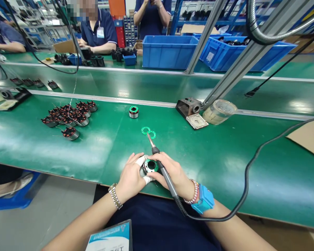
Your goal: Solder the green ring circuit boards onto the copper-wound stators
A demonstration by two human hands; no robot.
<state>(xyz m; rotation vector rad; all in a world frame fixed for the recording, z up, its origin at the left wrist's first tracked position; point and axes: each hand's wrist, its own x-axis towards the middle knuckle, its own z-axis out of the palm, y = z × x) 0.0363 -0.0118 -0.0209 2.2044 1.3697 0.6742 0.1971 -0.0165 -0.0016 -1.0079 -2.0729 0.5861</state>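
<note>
Near the table's front edge, my left hand (133, 174), with white wraps on its fingers, grips the left side of a round stator with a green ring board (151, 166). My right hand (170, 170) touches the same stator on its right side and also holds a soldering iron (168, 179), its tip pointing away from me. Just beyond, the tip is over two loose green rings (146, 130) that overlap slightly. Farther back stands another stator with a green top (133, 112). Bare stators with dark pins (70, 115) form a cluster on the left.
An iron holder (189, 107) with a sponge pad (197, 121) and a clear jar (219, 111) stand at the back right. The iron's cable (247, 174) curves across the right side. Blue bins (170, 52) and other people are beyond the metal rail.
</note>
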